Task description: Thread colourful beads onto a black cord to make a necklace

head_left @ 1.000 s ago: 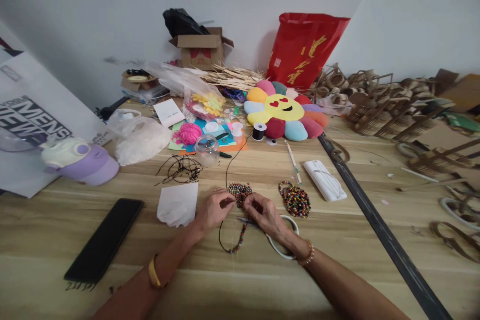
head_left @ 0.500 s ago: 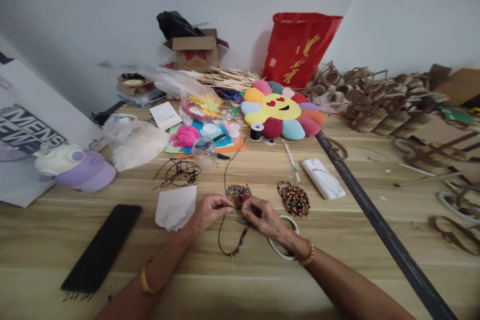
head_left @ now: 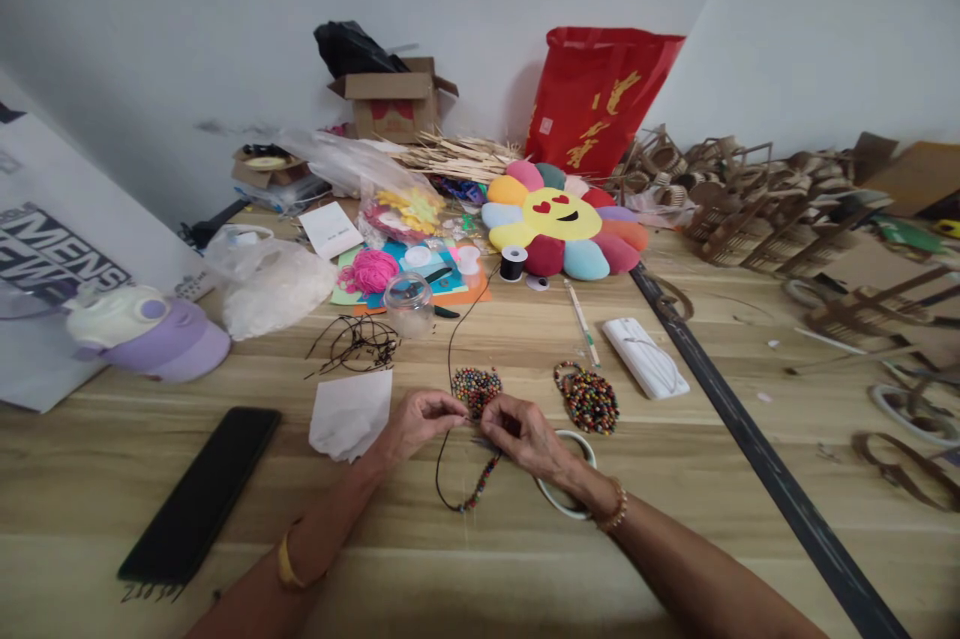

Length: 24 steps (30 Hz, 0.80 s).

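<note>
Toward the table's (head_left: 390, 569) near edge, the left hand (head_left: 417, 426) and right hand (head_left: 527, 434) pinch, close but apart; on what, I can't tell. The cord (head_left: 438, 477) looks light, bendy: hold its tip.

Left hand (head_left: 412, 424) drawn back toward the near edge, its fingertips lowered past the front of the loose bead pile (head_left: 476, 387). Gap to the right hand (head_left: 525, 437) slightly narrowed. Upper end of the beaded strand (head_left: 480, 491) shifted rightward; its slant increased.
</note>
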Motion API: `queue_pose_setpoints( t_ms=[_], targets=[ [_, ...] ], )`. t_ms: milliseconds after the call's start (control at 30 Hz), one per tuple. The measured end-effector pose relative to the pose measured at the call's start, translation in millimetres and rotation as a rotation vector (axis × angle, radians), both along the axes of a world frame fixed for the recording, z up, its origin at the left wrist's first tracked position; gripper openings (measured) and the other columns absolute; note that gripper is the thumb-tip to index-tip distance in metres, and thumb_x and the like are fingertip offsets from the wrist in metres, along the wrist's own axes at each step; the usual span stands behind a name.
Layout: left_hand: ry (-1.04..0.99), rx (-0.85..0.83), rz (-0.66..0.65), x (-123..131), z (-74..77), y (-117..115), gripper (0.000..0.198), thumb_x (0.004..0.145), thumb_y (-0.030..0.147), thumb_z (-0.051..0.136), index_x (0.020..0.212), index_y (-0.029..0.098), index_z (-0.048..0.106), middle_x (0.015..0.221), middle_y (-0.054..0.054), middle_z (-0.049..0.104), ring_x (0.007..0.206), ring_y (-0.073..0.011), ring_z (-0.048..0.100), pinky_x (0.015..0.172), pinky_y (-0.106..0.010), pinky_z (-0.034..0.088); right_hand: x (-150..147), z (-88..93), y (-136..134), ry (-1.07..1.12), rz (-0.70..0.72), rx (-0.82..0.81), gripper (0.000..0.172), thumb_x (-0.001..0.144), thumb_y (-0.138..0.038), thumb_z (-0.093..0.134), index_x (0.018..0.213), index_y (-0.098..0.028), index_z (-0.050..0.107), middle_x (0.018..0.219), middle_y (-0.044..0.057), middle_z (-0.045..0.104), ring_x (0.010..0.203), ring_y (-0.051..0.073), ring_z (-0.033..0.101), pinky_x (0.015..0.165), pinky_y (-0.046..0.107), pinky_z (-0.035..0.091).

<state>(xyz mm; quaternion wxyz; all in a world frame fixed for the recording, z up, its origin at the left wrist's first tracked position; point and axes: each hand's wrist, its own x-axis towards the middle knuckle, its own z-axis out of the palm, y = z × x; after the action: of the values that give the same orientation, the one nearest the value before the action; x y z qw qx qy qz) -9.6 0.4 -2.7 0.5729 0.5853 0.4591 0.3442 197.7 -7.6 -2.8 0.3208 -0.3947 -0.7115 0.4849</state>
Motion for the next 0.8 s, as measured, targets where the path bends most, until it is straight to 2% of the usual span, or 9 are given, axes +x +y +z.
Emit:
queue_pose_setpoints(
  t_ms=[800],
  targets=[
    [-0.019,-0.02,-0.021,2.0,-2.7,-1.1,0.024,0.066,0.033,0.074,0.077,0.012,0.071,0.076,-0.006,0.072,0.07,-0.0157,0.064,0.068,-0.026,0.049,-0.7,0.5,-0.4,-0.023,0.004,0.01,0.014,0.083,-0.024,0.055,0.074,-0.013,0.057,0.062,-0.002,0.05,0.055,0.009,0.042,0.051,0.02,0.031]
  ],
)
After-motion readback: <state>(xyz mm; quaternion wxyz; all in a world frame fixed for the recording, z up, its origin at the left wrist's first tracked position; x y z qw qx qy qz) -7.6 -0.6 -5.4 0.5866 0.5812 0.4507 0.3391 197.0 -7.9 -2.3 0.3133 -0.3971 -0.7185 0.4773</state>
